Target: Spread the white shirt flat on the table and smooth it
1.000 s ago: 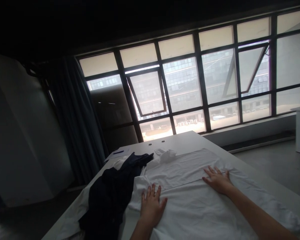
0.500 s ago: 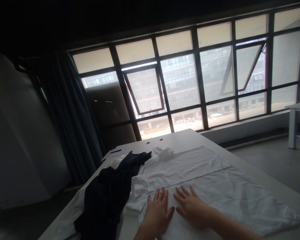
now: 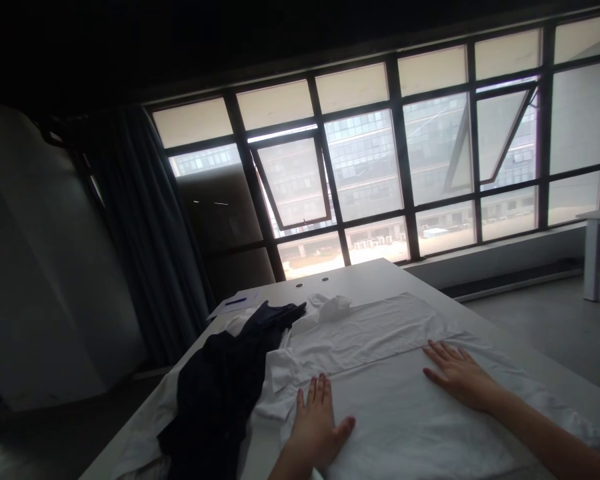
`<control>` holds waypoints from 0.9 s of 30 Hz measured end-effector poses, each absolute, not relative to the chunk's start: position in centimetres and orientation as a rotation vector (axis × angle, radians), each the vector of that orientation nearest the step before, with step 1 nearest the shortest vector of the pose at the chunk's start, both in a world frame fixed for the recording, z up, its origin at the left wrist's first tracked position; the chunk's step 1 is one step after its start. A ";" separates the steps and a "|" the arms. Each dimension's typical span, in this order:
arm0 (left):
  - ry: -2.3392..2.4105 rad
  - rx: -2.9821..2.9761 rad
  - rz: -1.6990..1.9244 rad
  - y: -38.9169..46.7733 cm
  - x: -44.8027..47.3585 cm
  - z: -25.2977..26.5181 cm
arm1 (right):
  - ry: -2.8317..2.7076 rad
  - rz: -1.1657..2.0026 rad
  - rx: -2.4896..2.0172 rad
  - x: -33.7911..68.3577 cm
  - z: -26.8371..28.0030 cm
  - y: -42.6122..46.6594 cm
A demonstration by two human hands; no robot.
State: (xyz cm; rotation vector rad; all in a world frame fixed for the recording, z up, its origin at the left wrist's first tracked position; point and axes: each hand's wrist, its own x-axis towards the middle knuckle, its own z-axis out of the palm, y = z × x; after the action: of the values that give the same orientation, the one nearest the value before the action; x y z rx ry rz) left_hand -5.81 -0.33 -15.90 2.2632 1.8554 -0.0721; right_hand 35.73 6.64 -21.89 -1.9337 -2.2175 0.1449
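Note:
A white shirt point(image 3: 375, 407) lies spread on the white table, with a fold line running across it and wrinkles toward its right end. My left hand point(image 3: 316, 420) rests flat on the shirt's near left part, fingers stretched and thumb out. Farther right, my right hand point(image 3: 457, 375) lies palm down on the cloth beside the fold line, its fingers spread. Neither hand grips anything. The shirt's bunched collar or sleeve part point(image 3: 330, 307) sits at its far left side. Below the frame's bottom edge the near part of the shirt is cut off.
A heap of dark navy clothing point(image 3: 220, 380) lies left of the shirt, with white cloth point(image 3: 145, 433) beneath it. Paper with a pen point(image 3: 236, 302) is at the table's far left. The white table point(image 3: 365, 273) reaches toward the windows. Another table point(image 3: 593, 253) stands at right.
My right hand has slid to the right across the shirt, away from my left hand, and the cloth under it looks smoother. My left hand stays nearly in place.

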 end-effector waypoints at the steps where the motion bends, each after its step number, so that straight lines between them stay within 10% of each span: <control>1: 1.878 2.244 -0.091 -0.6 -5.8 -15.5 | -2.166 0.134 -2.023 37.4 -22.3 7.0; 11: 1.936 2.008 -0.399 -2.6 -4.7 -13.2 | -1.780 -0.320 -2.305 38.2 -22.9 6.8; 27: 2.076 2.194 0.014 2.8 -8.0 -16.0 | -2.019 0.090 -2.132 32.5 -21.8 6.8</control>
State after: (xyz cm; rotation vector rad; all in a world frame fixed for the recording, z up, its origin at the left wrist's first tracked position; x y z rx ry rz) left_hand -7.96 2.82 -16.01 2.1942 2.0764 0.0140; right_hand 32.46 6.80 -21.85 -2.1320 -2.0191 0.0896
